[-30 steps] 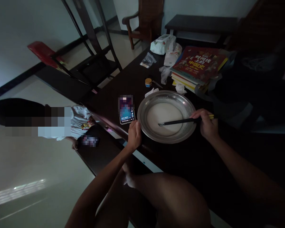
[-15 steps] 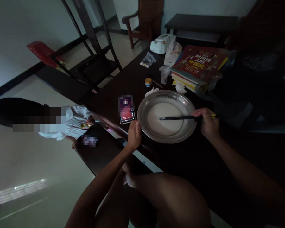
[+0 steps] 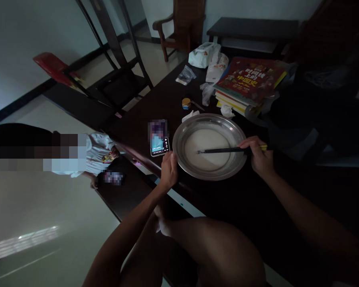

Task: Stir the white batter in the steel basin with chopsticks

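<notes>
Since a second ago almost nothing has shifted: only the chopsticks (image 3: 224, 150) have swung a little inside the pan, their tips now lying slightly higher and further left in the white batter (image 3: 208, 148), while both hands keep their places.

At far left a person in a white top (image 3: 95, 153) stands on the pale floor, well apart from the work. Next comes a phone (image 3: 159, 139), lying face up on the dark table (image 3: 155, 103) just beside the pan's left rim, its screen lit. The left hand (image 3: 169, 170) is closed over the near-left rim of the round metal pan (image 3: 182, 159), fingers curled on the edge, steadying it. The pan sits flat on the table near its front edge, holding a shallow pool of pale, smooth-looking liquid that covers its bottom.

Across the pan the chopsticks lie nearly level, tips dipped in the batter near its middle. The right hand (image 3: 259, 155) holds their far end in a closed pinch at the pan's right rim. Behind the pan sit a small jar with a yellow lid (image 3: 186, 103), crumpled white bags (image 3: 208, 56) and a stack of books (image 3: 248, 81).

Judging by the even, lump-free surface, the stirring looks well advanced; the batter remains in the pan and the chopsticks are not yet lifted out.
</notes>
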Action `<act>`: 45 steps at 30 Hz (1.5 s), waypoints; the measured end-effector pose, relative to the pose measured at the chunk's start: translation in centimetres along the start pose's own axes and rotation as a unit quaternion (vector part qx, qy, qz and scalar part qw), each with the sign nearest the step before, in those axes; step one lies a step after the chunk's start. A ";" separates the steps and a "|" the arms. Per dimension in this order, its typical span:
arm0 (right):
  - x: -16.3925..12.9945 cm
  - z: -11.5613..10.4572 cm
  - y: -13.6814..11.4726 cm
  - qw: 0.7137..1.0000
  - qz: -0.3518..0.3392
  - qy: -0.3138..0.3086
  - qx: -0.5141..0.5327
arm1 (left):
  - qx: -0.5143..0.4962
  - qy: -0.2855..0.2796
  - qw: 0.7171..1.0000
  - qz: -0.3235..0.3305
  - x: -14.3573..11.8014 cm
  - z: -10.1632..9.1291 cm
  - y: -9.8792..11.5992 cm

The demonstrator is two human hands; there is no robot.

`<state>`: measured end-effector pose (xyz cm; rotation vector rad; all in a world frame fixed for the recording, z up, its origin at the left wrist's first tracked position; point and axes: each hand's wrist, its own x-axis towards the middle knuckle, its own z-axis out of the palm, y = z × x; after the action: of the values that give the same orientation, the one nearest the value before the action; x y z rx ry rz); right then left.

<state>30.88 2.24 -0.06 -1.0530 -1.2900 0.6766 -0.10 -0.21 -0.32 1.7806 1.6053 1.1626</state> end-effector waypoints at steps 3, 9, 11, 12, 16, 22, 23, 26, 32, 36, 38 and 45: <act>0.1 0.0 -0.1 0.999 0.007 0.035 0.011 | -0.005 -0.001 1.000 -0.005 0.0 0.0 0.0; 0.1 0.1 -0.3 1.000 0.022 0.010 -0.001 | -0.005 0.002 1.000 0.004 0.1 0.1 -0.1; 0.1 0.1 -0.3 0.999 0.022 0.028 0.004 | -0.001 0.000 1.000 0.006 0.1 0.0 -0.1; 0.1 0.1 -0.3 0.999 0.022 0.036 0.009 | 0.001 -0.001 1.000 0.005 0.1 0.0 -0.1; 0.1 0.1 -0.2 1.000 0.024 0.011 0.016 | 0.005 -0.001 1.000 0.004 0.0 0.0 -0.1; 0.2 0.0 -0.2 1.000 0.014 0.025 0.013 | 0.012 -0.002 1.000 0.008 0.2 0.0 0.1; 0.2 -0.1 -0.2 1.000 0.015 0.020 0.011 | 0.014 -0.002 1.000 0.009 0.2 0.0 0.1; 0.1 0.0 -0.2 1.000 0.012 -0.002 -0.011 | 0.015 -0.001 1.000 0.010 0.2 0.0 0.1; 0.2 0.0 -0.1 0.999 0.012 0.032 0.012 | 0.002 -0.001 1.000 0.006 0.2 0.0 0.2; 0.1 0.1 -0.2 1.000 0.010 -0.002 -0.002 | 0.005 0.002 1.000 0.006 0.2 0.0 0.2; 0.1 0.1 -0.2 1.000 0.007 0.011 0.001 | 0.008 0.003 1.000 0.008 0.2 0.0 0.1; 0.1 0.1 -0.3 1.000 0.018 0.003 0.000 | 0.002 0.001 1.000 0.003 0.2 0.0 0.3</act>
<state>30.74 2.26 0.28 -1.0800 -1.2686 0.7003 0.00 -0.08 -0.04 1.7886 1.6049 1.1662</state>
